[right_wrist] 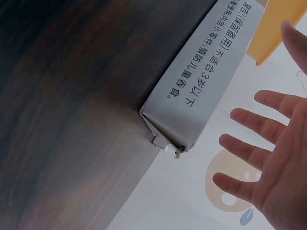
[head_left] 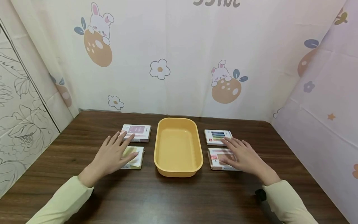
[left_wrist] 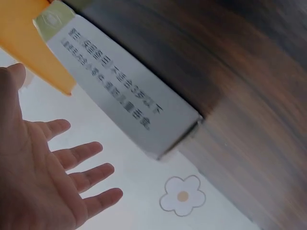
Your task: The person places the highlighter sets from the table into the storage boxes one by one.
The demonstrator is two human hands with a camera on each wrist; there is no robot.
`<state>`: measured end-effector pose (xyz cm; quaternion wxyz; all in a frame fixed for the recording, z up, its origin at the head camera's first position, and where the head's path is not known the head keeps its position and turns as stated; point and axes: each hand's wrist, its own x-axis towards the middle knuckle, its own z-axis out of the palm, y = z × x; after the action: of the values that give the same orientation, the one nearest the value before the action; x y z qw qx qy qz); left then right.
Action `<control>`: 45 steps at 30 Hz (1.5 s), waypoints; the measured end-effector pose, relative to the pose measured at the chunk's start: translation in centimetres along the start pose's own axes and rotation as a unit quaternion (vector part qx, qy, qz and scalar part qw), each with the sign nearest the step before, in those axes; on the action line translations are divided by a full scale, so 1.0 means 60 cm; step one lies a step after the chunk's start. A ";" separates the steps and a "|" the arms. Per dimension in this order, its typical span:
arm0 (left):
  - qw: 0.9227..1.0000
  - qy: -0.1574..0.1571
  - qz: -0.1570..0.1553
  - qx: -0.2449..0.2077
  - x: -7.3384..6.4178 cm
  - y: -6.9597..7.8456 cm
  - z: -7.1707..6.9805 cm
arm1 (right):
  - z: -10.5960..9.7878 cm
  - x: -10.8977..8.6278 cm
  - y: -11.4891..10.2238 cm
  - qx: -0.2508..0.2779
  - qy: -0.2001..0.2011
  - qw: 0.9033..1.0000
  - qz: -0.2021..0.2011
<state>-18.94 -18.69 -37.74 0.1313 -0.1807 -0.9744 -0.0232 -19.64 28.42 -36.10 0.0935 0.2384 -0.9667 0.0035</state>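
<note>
In the head view my left hand [head_left: 109, 157] hovers with spread fingers over two small flat boxes. One is a purple-and-white box [head_left: 143, 132] at the back; nearer lies a yellow-green and white box [head_left: 137, 161], partly hidden by the hand. My right hand [head_left: 245, 156] spreads its fingers over another pair: a white box with blue-green stripes [head_left: 213, 137] and, in front, a white box with a brownish panel [head_left: 216, 159]. Both wrist views show the straight fingers apart from the nearest box, a printed side of which [left_wrist: 120, 86] faces the left camera. Neither hand holds anything.
A yellow rectangular tray [head_left: 179, 172] stands between the two pairs of boxes on the dark wooden table [head_left: 179, 202]. Behind the table hangs a pale curtain [head_left: 184, 40] printed with rabbits and flowers. More printed cloth [head_left: 332, 102] closes off the right side.
</note>
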 end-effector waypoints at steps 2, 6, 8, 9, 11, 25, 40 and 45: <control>1.000 0.005 0.009 0.002 0.001 0.006 0.001 | 0.001 0.001 -0.001 0.005 0.001 1.000 -0.009; 0.999 0.022 0.028 0.005 0.003 0.018 0.003 | 0.004 0.000 -0.002 0.011 -0.006 1.000 -0.022; 0.999 0.031 0.037 0.003 0.003 0.023 0.004 | 0.006 0.000 -0.002 0.012 -0.015 0.999 -0.025; 0.999 0.033 0.041 0.002 0.003 0.026 0.004 | 0.006 -0.001 -0.003 0.013 -0.020 0.999 -0.027; 0.998 0.035 0.047 0.000 0.004 0.032 0.004 | 0.007 -0.001 -0.003 0.014 -0.029 0.999 -0.031; 0.995 0.048 0.083 -0.015 0.018 0.067 0.005 | 0.016 0.002 -0.002 0.053 -0.060 0.996 -0.046; 0.992 0.051 0.108 -0.046 0.040 0.089 0.001 | 0.017 0.007 0.004 0.080 -0.091 0.992 -0.044; 0.992 0.041 0.106 -0.060 0.046 0.097 0.003 | 0.017 0.008 0.004 0.079 -0.094 0.991 -0.050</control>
<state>-19.41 -12.30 -37.20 0.1618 -0.2890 -0.9406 -0.0746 -20.38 28.36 -37.01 -0.0168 0.2920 -0.9548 0.0532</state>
